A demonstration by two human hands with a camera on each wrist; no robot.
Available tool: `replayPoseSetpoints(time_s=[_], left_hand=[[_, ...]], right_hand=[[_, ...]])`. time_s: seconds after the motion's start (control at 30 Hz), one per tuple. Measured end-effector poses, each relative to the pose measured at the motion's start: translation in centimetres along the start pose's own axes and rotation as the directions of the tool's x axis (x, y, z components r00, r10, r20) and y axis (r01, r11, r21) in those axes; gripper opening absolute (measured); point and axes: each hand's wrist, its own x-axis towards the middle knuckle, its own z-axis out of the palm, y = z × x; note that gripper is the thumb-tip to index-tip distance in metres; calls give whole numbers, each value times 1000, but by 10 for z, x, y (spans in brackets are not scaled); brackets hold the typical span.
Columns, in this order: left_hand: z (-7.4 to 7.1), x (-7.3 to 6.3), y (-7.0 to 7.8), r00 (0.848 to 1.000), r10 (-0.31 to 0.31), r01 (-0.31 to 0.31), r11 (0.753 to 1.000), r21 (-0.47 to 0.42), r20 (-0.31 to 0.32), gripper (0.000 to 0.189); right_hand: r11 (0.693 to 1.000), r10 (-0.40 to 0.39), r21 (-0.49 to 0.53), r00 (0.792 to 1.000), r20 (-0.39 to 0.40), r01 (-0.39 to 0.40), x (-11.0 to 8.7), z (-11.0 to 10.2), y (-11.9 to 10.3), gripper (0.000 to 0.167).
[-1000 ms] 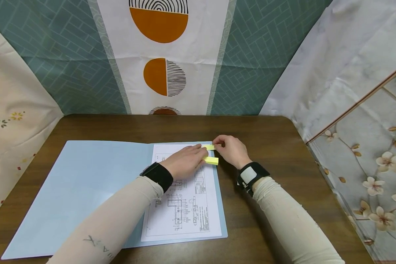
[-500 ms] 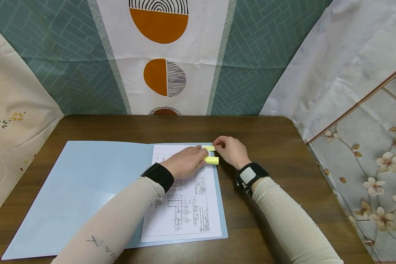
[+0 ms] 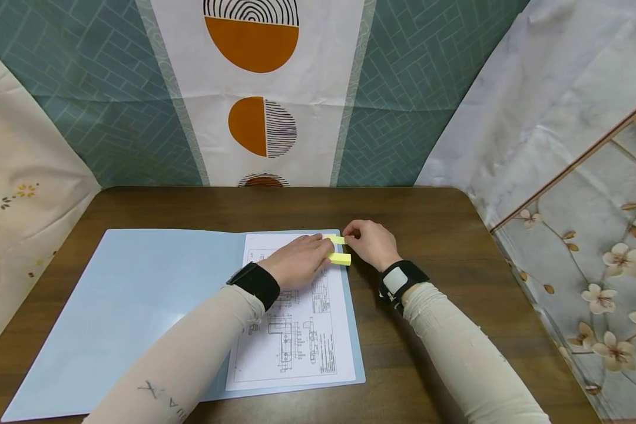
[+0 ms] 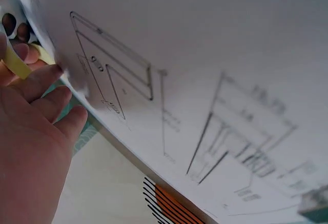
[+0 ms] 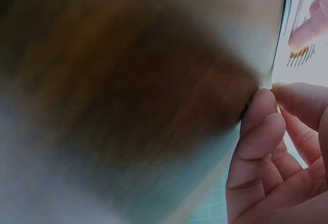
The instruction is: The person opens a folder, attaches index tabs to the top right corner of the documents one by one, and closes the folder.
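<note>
My left hand (image 3: 302,258) lies over the top of a printed technical drawing (image 3: 297,341), its fingers extended across the sheet. A thick yellow strip, like a pad of sticky notes (image 3: 340,259), juts from its thumb side past the sheet's right edge; the left wrist view has this yellow strip (image 4: 16,65) by the thumb. Just above it, a thinner yellow sticky tab (image 3: 337,240) lies at the sheet's upper right edge. My right hand (image 3: 373,242) pinches that tab's outer end between thumb and forefinger. In the right wrist view, the fingertips (image 5: 264,101) meet at the edge.
The sheet rests on the right side of an open light-blue folder (image 3: 138,306), spread across a brown wooden table (image 3: 429,330). Patterned cloths (image 3: 318,141) hang behind and beside the table. Both wrists wear black straps (image 3: 403,280).
Both hands stay almost where they were. Slightly more of the upper yellow tab shows by the right thumb. The head view has shifted a little.
</note>
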Motion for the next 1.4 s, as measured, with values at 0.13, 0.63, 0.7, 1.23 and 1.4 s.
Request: replayPoseSetpoints(time_s=[0.13,0.63,0.7,1.23,1.4], left_hand=[[-2,2,2,1000,8,-8,1000,8,4,15],[-3,4,4,1000,-13,13,1000,-7,11,16],[-3,5,5,1000,-16,16,1000,-11,9,15],[-3,-5,6,993,-9,11,1000,15,-117,27],[-5,-15,6,977,5,8,998,56,-215,32]], right_hand=[[1000,-5,0,1000,1,5,0,1,0,15],[1000,10,10,1000,15,-10,0,-2,-1,16],[1000,5,6,1000,12,-5,0,-3,1,16],[999,-26,27,997,-77,29,-19,-10,0,23],[992,-103,58,987,-119,110,-38,-17,-9,25]])
